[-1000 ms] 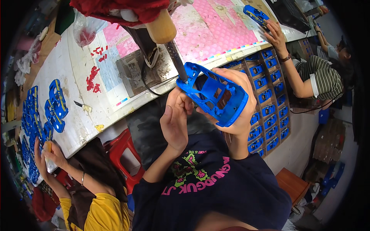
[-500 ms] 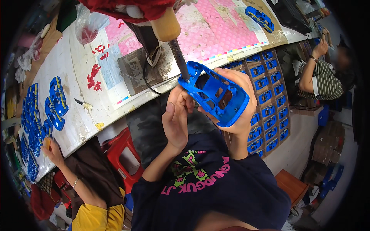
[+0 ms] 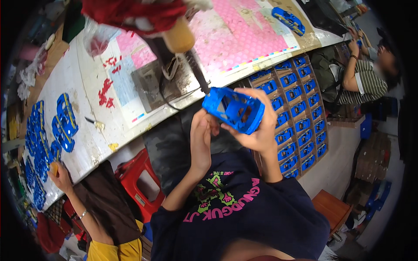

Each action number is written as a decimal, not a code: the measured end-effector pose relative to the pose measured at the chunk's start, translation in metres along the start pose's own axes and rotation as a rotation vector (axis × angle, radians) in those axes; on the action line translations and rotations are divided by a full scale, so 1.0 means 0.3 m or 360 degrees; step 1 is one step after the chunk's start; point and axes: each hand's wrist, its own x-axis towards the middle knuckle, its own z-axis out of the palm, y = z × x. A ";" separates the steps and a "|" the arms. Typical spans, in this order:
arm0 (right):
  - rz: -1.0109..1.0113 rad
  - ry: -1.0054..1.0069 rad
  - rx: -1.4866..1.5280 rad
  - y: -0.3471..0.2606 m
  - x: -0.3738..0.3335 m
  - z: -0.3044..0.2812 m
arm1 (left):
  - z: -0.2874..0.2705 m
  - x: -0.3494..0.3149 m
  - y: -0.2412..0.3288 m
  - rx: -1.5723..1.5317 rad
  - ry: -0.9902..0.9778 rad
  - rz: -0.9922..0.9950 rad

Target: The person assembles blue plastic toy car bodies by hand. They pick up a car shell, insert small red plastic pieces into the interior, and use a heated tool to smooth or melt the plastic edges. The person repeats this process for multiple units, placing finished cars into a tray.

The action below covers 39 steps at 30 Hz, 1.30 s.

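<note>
A hollow blue toy car body shell (image 3: 231, 108) is tilted before me, its open inside facing up. My right hand (image 3: 261, 128) grips its right end, fingers along the far side and thumb on the near side. My left hand (image 3: 201, 137) is closed at the shell's left end, its curled fingertips against the near edge; part of the fingers is hidden. Above the left end a dark metal rod (image 3: 198, 74) hangs from a yellowish handle (image 3: 179, 38). The rod's tip is at the shell's far left corner; I cannot tell whether they touch.
Red cloth (image 3: 135, 15) wraps the tool's top. On the white table (image 3: 87, 143) lie small red parts (image 3: 105, 93), a knife (image 3: 95, 123) and several blue shells (image 3: 64, 117). A partitioned box (image 3: 289, 104) of blue shells stands right. Co-workers sit on both sides; a red stool (image 3: 140, 182) is left.
The shell has moved slightly left and tipped, and its left end has come away from around the rod. The rod's tip was inside the shell and is now at its corner.
</note>
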 end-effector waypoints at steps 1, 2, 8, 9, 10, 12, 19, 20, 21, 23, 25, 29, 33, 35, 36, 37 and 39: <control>0.0053 0.0003 0.0049 0.004 -0.017 -0.004 | -0.001 -0.013 -0.015 -0.0037 0.0064 0.0001; 0.0173 -0.0018 0.0108 0.000 -0.040 -0.004 | -0.002 -0.035 -0.031 -0.0074 0.0125 0.0000; 0.0400 -0.0072 0.0225 -0.001 -0.211 0.046 | -0.028 -0.149 -0.132 -0.0121 0.0432 0.0030; 0.0452 -0.0087 0.0261 0.002 -0.238 0.059 | -0.044 -0.167 -0.149 -0.0111 0.0465 0.0034; 0.0517 -0.0041 0.0330 0.007 -0.270 0.075 | -0.059 -0.182 -0.171 -0.0097 0.0478 0.0065; 0.0652 -0.0027 0.0406 0.000 -0.319 0.100 | -0.083 -0.226 -0.199 -0.0142 0.0481 0.0051; 0.0870 -0.0013 0.1176 -0.074 -0.440 0.218 | -0.174 -0.333 -0.224 -0.0729 0.0141 -0.0213; 0.0831 -0.0140 0.1186 -0.089 -0.427 0.222 | -0.191 -0.345 -0.220 -0.0657 0.0157 -0.0116; 0.0788 -0.0266 0.1193 -0.107 -0.401 0.210 | -0.206 -0.353 -0.216 -0.0583 0.0173 -0.0019; 0.0694 -0.0596 0.1169 -0.149 -0.344 0.171 | -0.194 -0.337 -0.114 -0.0591 0.0230 0.0096; 0.0583 -0.1002 0.1103 -0.180 -0.289 0.121 | -0.226 -0.336 -0.034 -0.0643 0.0241 0.0183; 0.0259 -0.2004 0.1426 -0.190 -0.160 -0.075 | -0.345 -0.264 0.205 -0.0618 -0.0170 0.0682; -0.1253 -0.2834 0.1868 -0.262 -0.046 -0.278 | -0.367 -0.179 0.447 0.0210 0.0764 0.0893; -0.1247 -0.2954 0.1891 -0.375 0.000 -0.327 | -0.448 -0.051 0.506 0.0967 0.0914 0.1145; -0.1339 -0.2959 0.1851 -0.383 0.004 -0.332 | -0.464 -0.034 0.531 0.1011 0.0967 0.1098; -0.1400 -0.2940 0.1779 -0.400 -0.002 -0.341 | -0.468 -0.001 0.553 0.1033 0.0975 0.1048; -0.1637 -0.3113 0.1736 -0.417 -0.010 -0.352 | -0.500 0.058 0.561 0.1045 0.1013 0.0985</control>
